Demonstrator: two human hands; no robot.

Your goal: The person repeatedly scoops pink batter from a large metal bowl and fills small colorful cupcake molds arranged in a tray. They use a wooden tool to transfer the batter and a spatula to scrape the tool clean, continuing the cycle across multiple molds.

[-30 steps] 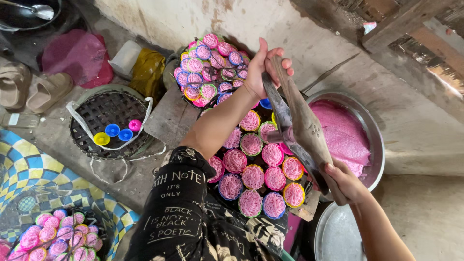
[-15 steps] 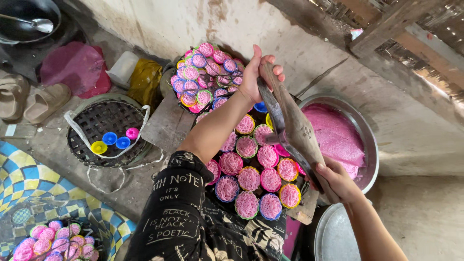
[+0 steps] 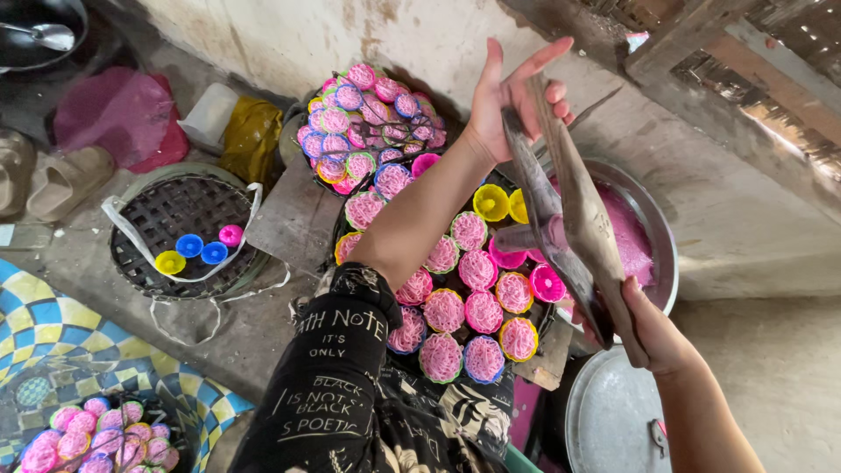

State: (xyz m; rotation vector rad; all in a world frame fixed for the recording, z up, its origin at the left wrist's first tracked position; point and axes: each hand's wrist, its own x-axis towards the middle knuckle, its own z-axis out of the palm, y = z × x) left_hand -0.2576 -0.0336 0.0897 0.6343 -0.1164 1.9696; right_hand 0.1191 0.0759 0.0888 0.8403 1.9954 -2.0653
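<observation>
Head view: both hands' grip, left (image 3: pixel 512 92) and right (image 3: pixel 653 328), closed on long wooden press (image 3: pixel 569 206) over pink noodle cups (image 3: pixel 464 307).

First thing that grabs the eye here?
The long grey wooden press, gripped at its top by the left hand and at its bottom by the right hand, held over the centre tray of small coloured cups filled with pink noodles. Behind it, a second heap of filled cups sits by the wall, and a metal bowl of pink dough lies at right.
</observation>
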